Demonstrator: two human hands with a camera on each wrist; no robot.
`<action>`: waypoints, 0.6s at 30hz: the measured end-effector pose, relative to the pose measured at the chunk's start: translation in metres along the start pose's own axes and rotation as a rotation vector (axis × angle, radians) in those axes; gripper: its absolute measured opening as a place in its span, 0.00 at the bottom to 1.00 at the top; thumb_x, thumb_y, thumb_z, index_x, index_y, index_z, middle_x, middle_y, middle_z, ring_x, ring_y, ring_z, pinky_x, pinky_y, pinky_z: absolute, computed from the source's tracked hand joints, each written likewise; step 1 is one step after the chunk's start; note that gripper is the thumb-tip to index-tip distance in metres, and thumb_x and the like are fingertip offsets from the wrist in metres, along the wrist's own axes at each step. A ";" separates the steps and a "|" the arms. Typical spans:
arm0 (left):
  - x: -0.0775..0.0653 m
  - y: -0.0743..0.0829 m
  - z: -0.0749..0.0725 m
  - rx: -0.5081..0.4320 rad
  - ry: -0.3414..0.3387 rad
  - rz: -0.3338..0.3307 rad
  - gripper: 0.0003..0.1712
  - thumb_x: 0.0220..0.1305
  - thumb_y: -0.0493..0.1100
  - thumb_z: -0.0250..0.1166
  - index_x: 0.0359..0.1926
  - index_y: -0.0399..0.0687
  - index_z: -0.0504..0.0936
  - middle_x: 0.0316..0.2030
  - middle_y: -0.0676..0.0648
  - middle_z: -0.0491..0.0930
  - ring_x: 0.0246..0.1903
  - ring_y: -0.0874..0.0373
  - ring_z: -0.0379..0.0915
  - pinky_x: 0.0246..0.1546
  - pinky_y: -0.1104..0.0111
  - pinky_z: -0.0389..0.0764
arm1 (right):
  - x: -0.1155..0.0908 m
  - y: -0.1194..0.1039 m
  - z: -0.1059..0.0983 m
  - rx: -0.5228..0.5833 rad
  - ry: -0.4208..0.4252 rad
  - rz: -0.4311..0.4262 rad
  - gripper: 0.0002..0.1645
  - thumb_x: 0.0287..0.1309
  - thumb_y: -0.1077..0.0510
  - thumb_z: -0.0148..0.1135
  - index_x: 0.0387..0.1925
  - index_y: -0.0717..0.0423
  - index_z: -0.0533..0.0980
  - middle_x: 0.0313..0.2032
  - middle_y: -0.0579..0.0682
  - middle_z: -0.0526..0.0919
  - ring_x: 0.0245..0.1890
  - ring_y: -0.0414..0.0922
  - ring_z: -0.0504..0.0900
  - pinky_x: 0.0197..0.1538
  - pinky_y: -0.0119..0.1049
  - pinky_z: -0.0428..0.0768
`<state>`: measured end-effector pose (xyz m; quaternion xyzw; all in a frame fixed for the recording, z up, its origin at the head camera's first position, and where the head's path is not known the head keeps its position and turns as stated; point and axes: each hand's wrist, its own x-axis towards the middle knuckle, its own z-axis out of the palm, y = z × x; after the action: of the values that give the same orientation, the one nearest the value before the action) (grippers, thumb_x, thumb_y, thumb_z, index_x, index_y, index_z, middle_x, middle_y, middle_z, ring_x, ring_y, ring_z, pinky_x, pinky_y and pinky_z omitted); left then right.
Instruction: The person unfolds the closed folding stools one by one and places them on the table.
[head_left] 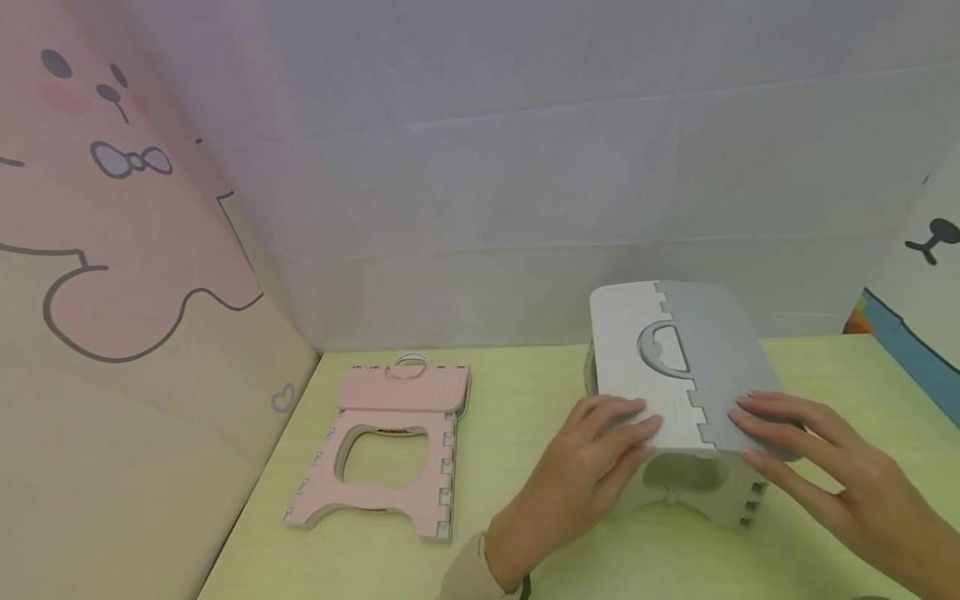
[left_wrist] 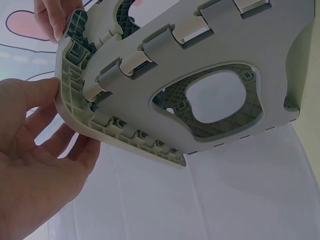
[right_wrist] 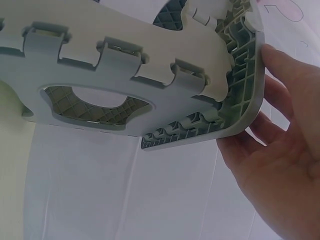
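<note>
An unfolded step stool [head_left: 708,342] stands upright on the table, its top half white and half grey with a handle slot. My left hand [head_left: 581,458] rests its fingers on the near white corner. On the near grey corner lie the fingers of my right hand [head_left: 840,458], spread fairly straight. From below, the left wrist view shows the ribbed underside and hinged leg panel [left_wrist: 220,55], with the left thumb [left_wrist: 42,90] against the rim. In the right wrist view the right thumb [right_wrist: 280,60] touches the rim at its corner.
A pink folding stool [head_left: 401,392], folded flat with its handle at the far end, lies left on the pale yellow-green table [head_left: 517,417]. A white curtain-like sheet [head_left: 480,200] hangs behind. A printed cartoon panel [head_left: 150,250] rises on the left, another [head_left: 922,292] at right.
</note>
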<state>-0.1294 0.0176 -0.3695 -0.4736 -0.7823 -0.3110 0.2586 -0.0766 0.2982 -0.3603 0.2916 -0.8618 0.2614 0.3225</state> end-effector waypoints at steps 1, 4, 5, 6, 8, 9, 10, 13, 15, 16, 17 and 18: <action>0.000 0.000 0.000 -0.001 0.000 0.000 0.16 0.72 0.40 0.67 0.57 0.44 0.85 0.57 0.46 0.81 0.61 0.55 0.72 0.69 0.74 0.67 | 0.000 0.000 0.000 -0.003 -0.005 0.005 0.35 0.74 0.34 0.50 0.53 0.61 0.84 0.56 0.56 0.81 0.65 0.32 0.71 0.63 0.14 0.66; 0.000 0.000 0.000 -0.002 0.007 0.003 0.15 0.71 0.40 0.67 0.57 0.44 0.85 0.57 0.45 0.81 0.61 0.54 0.72 0.69 0.74 0.67 | -0.001 -0.002 -0.002 -0.021 -0.045 0.048 0.37 0.74 0.32 0.48 0.54 0.59 0.84 0.57 0.55 0.80 0.65 0.30 0.68 0.63 0.13 0.65; 0.000 -0.001 0.000 -0.002 0.011 0.004 0.15 0.71 0.40 0.67 0.57 0.44 0.85 0.56 0.45 0.81 0.61 0.54 0.72 0.69 0.74 0.67 | -0.001 -0.002 -0.002 -0.020 -0.048 0.051 0.37 0.74 0.32 0.48 0.54 0.59 0.84 0.57 0.55 0.80 0.65 0.30 0.68 0.62 0.13 0.65; 0.000 -0.001 0.001 -0.002 0.014 0.004 0.15 0.71 0.41 0.67 0.56 0.44 0.85 0.56 0.45 0.81 0.61 0.54 0.72 0.68 0.74 0.67 | -0.001 -0.002 -0.002 -0.016 -0.047 0.053 0.37 0.74 0.32 0.48 0.54 0.59 0.84 0.57 0.55 0.80 0.65 0.30 0.68 0.62 0.13 0.65; 0.000 -0.001 0.001 -0.005 0.019 0.000 0.15 0.71 0.41 0.68 0.56 0.45 0.85 0.56 0.45 0.80 0.60 0.55 0.72 0.68 0.74 0.67 | -0.001 -0.002 -0.002 -0.014 -0.054 0.063 0.37 0.74 0.32 0.48 0.55 0.59 0.84 0.57 0.55 0.79 0.65 0.29 0.68 0.62 0.12 0.65; 0.000 0.000 0.001 -0.006 0.020 -0.003 0.15 0.70 0.41 0.68 0.56 0.45 0.85 0.56 0.46 0.81 0.60 0.55 0.72 0.68 0.74 0.67 | -0.001 -0.001 -0.002 -0.012 -0.043 0.051 0.37 0.74 0.33 0.49 0.54 0.59 0.84 0.57 0.55 0.80 0.65 0.30 0.69 0.62 0.13 0.65; 0.000 0.000 0.001 -0.007 0.021 -0.006 0.15 0.70 0.41 0.68 0.56 0.45 0.86 0.56 0.46 0.81 0.60 0.55 0.72 0.68 0.74 0.67 | -0.001 -0.002 -0.002 -0.011 -0.043 0.053 0.37 0.74 0.33 0.49 0.54 0.59 0.84 0.57 0.55 0.80 0.65 0.30 0.69 0.62 0.13 0.65; 0.000 0.000 0.001 -0.011 0.018 -0.019 0.15 0.70 0.41 0.69 0.55 0.45 0.86 0.56 0.46 0.81 0.60 0.55 0.72 0.67 0.75 0.68 | 0.000 -0.002 -0.001 0.006 -0.022 0.041 0.36 0.73 0.33 0.51 0.53 0.60 0.84 0.56 0.56 0.80 0.64 0.31 0.70 0.62 0.13 0.66; 0.001 0.000 0.001 -0.013 0.020 -0.018 0.15 0.70 0.41 0.69 0.55 0.45 0.86 0.56 0.46 0.81 0.60 0.55 0.73 0.67 0.75 0.68 | 0.000 -0.002 -0.001 0.012 -0.011 0.040 0.36 0.73 0.33 0.51 0.53 0.60 0.85 0.56 0.54 0.81 0.64 0.31 0.71 0.61 0.13 0.67; 0.001 0.000 0.001 -0.016 0.024 -0.014 0.15 0.69 0.41 0.69 0.55 0.45 0.86 0.56 0.46 0.81 0.60 0.55 0.73 0.67 0.75 0.68 | 0.000 -0.002 -0.001 0.016 -0.006 0.039 0.36 0.73 0.33 0.52 0.53 0.61 0.85 0.56 0.54 0.81 0.64 0.31 0.71 0.61 0.13 0.67; 0.001 0.000 0.002 -0.021 0.025 -0.012 0.15 0.69 0.41 0.69 0.55 0.44 0.86 0.56 0.46 0.81 0.60 0.55 0.73 0.67 0.75 0.68 | 0.001 -0.001 -0.001 0.024 0.011 0.024 0.36 0.73 0.34 0.52 0.52 0.61 0.85 0.55 0.55 0.81 0.64 0.32 0.72 0.61 0.14 0.68; 0.001 -0.001 0.002 -0.024 0.028 -0.008 0.15 0.69 0.40 0.70 0.55 0.44 0.86 0.56 0.46 0.81 0.60 0.55 0.73 0.67 0.75 0.68 | 0.001 -0.002 -0.001 0.023 0.013 0.026 0.36 0.73 0.34 0.53 0.52 0.61 0.85 0.55 0.55 0.81 0.64 0.32 0.72 0.61 0.14 0.68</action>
<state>-0.1307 0.0197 -0.3701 -0.4691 -0.7769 -0.3281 0.2623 -0.0757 0.2976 -0.3586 0.2823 -0.8602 0.2776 0.3213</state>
